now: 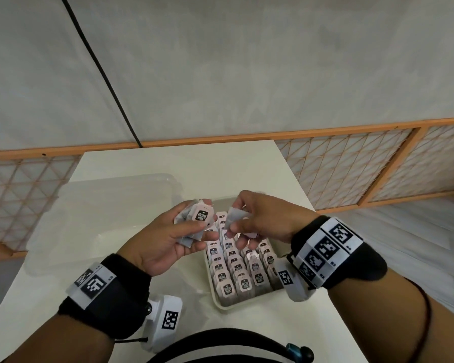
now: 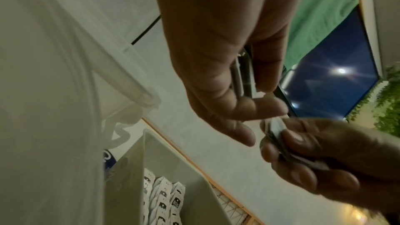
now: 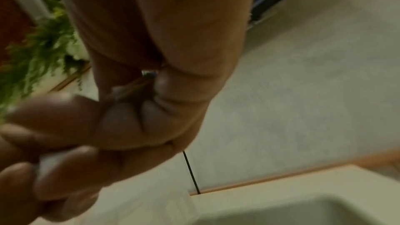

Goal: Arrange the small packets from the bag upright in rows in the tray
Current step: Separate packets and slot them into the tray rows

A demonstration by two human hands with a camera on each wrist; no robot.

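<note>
A beige tray [image 1: 213, 297] sits on the white table, filled with several rows of small upright tea packets [image 1: 243, 271] with dark logos. Above its far end my left hand [image 1: 194, 229] grips a small stack of packets [image 1: 201, 217], logo facing up. My right hand [image 1: 240, 222] pinches a few grey packets [image 1: 233, 218] just right of the left hand. In the left wrist view the left hand [image 2: 244, 95] holds packets [image 2: 243, 74] edge-on, and the right hand's packets [image 2: 279, 139] show below. The right wrist view shows the right hand [image 3: 134, 109] curled on packets [image 3: 121, 91], blurred.
A clear plastic bag [image 1: 110, 205] lies on the table [image 1: 247, 169] left of the tray. A wood-framed lattice screen [image 1: 351, 163] runs behind the table, and a black cable [image 1: 100, 72] hangs down the wall. The table's right edge is close to the tray.
</note>
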